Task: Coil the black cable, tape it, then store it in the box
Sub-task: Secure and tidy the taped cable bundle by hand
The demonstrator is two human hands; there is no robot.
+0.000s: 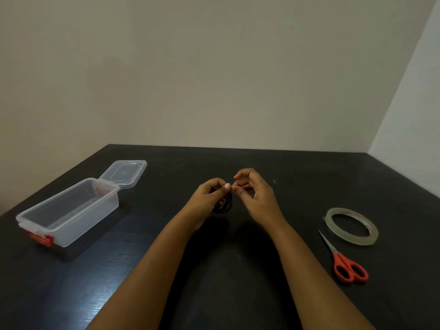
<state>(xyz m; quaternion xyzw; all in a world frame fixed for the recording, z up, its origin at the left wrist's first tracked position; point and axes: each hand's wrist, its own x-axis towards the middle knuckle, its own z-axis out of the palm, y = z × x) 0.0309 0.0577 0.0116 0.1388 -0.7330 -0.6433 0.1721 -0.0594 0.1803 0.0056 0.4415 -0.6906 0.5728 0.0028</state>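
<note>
The black cable (pixel 225 206) is wound into a small coil that hangs just above the dark table. My left hand (pixel 210 192) is closed around the top of the coil. My right hand (pixel 252 189) is right beside it, thumb and forefinger pinched together at the coil's upper edge; what they pinch is too small to tell. The clear plastic box (pixel 69 210) stands open and empty at the left, its lid (pixel 125 173) folded back behind it. A roll of clear tape (pixel 352 226) lies flat at the right.
Red-handled scissors (pixel 342 260) lie shut just in front of the tape roll. The box has red clasps (pixel 41 239) at its near end. A beige wall borders the table (pixel 262 270) at the back and right.
</note>
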